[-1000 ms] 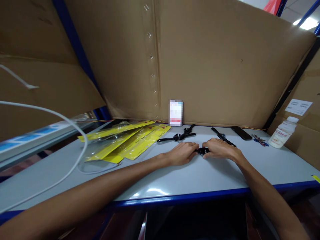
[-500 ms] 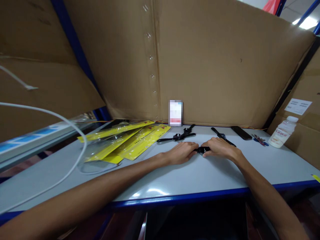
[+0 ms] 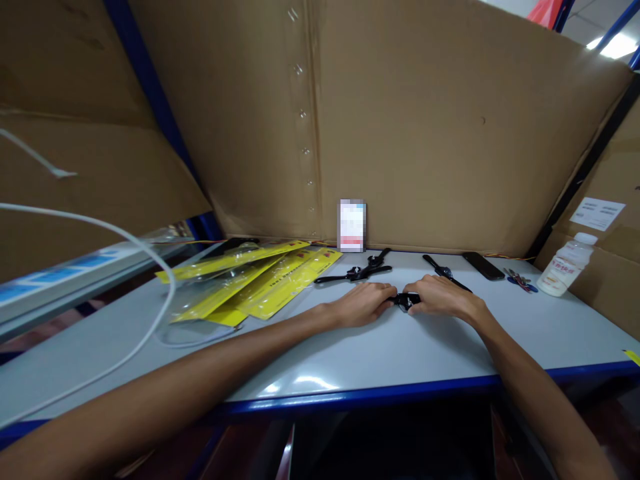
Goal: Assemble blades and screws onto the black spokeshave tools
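Note:
Between my two hands is a black spokeshave (image 3: 406,302) with a metal part at its middle, close above the table. My left hand (image 3: 365,303) is closed round its left handle, and my right hand (image 3: 434,295) grips the right one. Fingers cover most of both handles. Just beyond my left hand lie two more black spokeshaves, a nearer one (image 3: 354,273) and a farther one (image 3: 376,260), touching or overlapping. Another spokeshave (image 3: 444,272) lies behind my right hand, partly hidden by it.
Yellow-backed clear blister packs (image 3: 280,283) are heaped at left, near a white cable (image 3: 167,293) and a power strip (image 3: 75,270). A lit phone (image 3: 352,227) leans on the cardboard wall (image 3: 410,133). At right are a dark phone-like slab (image 3: 483,265), keys (image 3: 521,280) and a bottle (image 3: 565,267).
The middle of the held spokeshave shows slightly more between my hands. Otherwise hardly anything has moved.

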A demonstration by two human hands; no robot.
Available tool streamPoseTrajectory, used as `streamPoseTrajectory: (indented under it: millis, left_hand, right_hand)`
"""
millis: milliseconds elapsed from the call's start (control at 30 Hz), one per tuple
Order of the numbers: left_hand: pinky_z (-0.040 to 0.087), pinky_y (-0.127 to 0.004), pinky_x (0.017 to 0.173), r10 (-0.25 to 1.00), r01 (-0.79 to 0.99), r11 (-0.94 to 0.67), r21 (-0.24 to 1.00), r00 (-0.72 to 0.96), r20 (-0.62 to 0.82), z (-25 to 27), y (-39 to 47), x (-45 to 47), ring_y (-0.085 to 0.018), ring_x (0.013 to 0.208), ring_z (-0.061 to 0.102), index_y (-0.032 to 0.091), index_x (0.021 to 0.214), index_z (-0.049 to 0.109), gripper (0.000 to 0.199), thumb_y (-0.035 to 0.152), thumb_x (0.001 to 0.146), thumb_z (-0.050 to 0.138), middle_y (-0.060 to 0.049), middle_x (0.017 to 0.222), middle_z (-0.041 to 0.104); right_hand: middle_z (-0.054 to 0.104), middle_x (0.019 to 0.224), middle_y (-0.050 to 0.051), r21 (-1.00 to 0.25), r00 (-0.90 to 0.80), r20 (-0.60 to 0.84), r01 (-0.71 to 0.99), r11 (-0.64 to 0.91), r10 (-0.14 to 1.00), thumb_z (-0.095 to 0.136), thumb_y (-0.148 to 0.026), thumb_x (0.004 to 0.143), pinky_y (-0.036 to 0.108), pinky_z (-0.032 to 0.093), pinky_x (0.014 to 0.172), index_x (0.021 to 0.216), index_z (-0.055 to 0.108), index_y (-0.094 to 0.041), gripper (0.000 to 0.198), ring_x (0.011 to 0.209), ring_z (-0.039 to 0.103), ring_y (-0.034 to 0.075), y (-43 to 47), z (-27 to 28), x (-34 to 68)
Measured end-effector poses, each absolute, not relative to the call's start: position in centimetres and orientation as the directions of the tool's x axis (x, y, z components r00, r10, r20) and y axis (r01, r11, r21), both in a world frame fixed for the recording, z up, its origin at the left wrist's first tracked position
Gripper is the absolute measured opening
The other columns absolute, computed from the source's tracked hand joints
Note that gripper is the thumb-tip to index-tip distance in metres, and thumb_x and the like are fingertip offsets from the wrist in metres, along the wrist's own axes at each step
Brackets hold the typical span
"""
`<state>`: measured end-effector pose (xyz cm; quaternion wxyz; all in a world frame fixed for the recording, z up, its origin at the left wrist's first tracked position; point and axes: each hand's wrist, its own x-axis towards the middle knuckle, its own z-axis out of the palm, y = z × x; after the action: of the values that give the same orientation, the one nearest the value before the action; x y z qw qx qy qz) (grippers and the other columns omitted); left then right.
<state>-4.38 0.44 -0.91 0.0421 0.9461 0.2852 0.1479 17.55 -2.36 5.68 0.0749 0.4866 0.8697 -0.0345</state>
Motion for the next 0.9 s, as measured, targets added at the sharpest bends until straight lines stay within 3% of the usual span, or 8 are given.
streamPoseTrajectory:
  millis: [167, 267, 433, 567, 700, 800, 900]
  left_hand:
    - [0.049, -0.033, 0.076, 0.562, 0.536, -0.827, 0.167, 0.785, 0.263, -1.21, 0.60, -4.35, -0.024, 0.092, 0.067, 0.017, 0.106, 0.059, 0.014, 0.019, 0.098, 0.048, -0.009, 0.101, 0.069]
    - [0.049, -0.033, 0.075, 0.563, 0.537, -0.827, 0.167, 0.785, 0.258, -1.28, 0.61, -4.35, -0.024, 0.090, 0.067, 0.017, 0.105, 0.059, 0.014, 0.019, 0.098, 0.048, -0.009, 0.099, 0.069]
    - [0.048, -0.032, 0.074, 0.566, 0.543, -0.824, 0.160, 0.783, 0.258, -1.15, 0.50, -4.33, -0.024, 0.091, 0.067, 0.017, 0.104, 0.060, 0.013, 0.018, 0.098, 0.048, -0.009, 0.101, 0.070]
    - [0.047, -0.031, 0.073, 0.575, 0.553, -0.818, 0.158, 0.779, 0.249, -1.09, 0.45, -4.28, -0.024, 0.090, 0.067, 0.017, 0.105, 0.060, 0.013, 0.018, 0.098, 0.049, -0.009, 0.101, 0.070]
    - [0.047, -0.031, 0.072, 0.573, 0.550, -0.819, 0.162, 0.779, 0.255, -1.17, 0.51, -4.27, -0.024, 0.089, 0.067, 0.017, 0.103, 0.060, 0.012, 0.018, 0.098, 0.049, -0.009, 0.099, 0.070]
    - [0.047, -0.032, 0.073, 0.569, 0.549, -0.822, 0.153, 0.780, 0.259, -1.23, 0.54, -4.29, -0.025, 0.090, 0.067, 0.017, 0.104, 0.060, 0.013, 0.019, 0.099, 0.048, -0.010, 0.100, 0.070]
    - [0.048, -0.032, 0.074, 0.568, 0.552, -0.822, 0.139, 0.782, 0.257, -1.24, 0.53, -4.30, -0.025, 0.090, 0.067, 0.016, 0.105, 0.060, 0.014, 0.018, 0.098, 0.048, -0.010, 0.100, 0.070]
  right_hand:
    - [0.071, 0.100, 0.009, -0.058, -0.545, -0.141, 0.838, 0.543, 0.826, 0.070, -0.038, 0.082, 0.028, 0.036, 0.067, 0.135, 0.062, -0.023, 0.055, 0.088, 0.064, 0.025, -2.13, 5.71, 17.98]
    - [0.069, 0.091, 0.005, -0.110, -0.563, -0.156, 0.827, 0.552, 0.812, 0.071, -0.031, 0.080, 0.026, 0.034, 0.064, 0.119, 0.069, -0.024, 0.040, 0.078, 0.060, 0.019, -2.18, 5.92, 17.96]
    - [0.065, 0.078, 0.003, -0.067, -0.519, -0.096, 0.855, 0.515, 0.849, 0.066, -0.025, 0.084, 0.027, 0.028, 0.060, 0.089, 0.073, -0.019, 0.011, 0.067, 0.051, 0.015, -2.43, 6.18, 17.59]
    - [0.054, 0.060, -0.002, -0.141, -0.591, -0.100, 0.805, 0.576, 0.800, 0.061, -0.030, 0.090, 0.027, 0.025, 0.060, 0.069, 0.069, -0.017, 0.027, 0.059, 0.041, 0.012, -2.37, 6.01, 17.47]
    - [0.058, 0.066, -0.003, -0.268, -0.673, -0.086, 0.726, 0.633, 0.735, 0.060, -0.025, 0.089, 0.026, 0.028, 0.062, 0.081, 0.075, -0.019, 0.018, 0.062, 0.044, 0.012, -2.03, 5.58, 17.59]
    - [0.062, 0.070, -0.001, -0.203, -0.606, -0.039, 0.783, 0.588, 0.794, 0.061, -0.024, 0.088, 0.026, 0.027, 0.061, 0.083, 0.075, -0.020, 0.015, 0.064, 0.046, 0.013, -1.87, 5.48, 17.82]
    - [0.055, 0.061, -0.002, -0.168, -0.579, -0.049, 0.808, 0.565, 0.814, 0.063, -0.027, 0.087, 0.027, 0.024, 0.058, 0.072, 0.072, -0.017, 0.020, 0.059, 0.041, 0.012, -1.80, 5.56, 18.03]
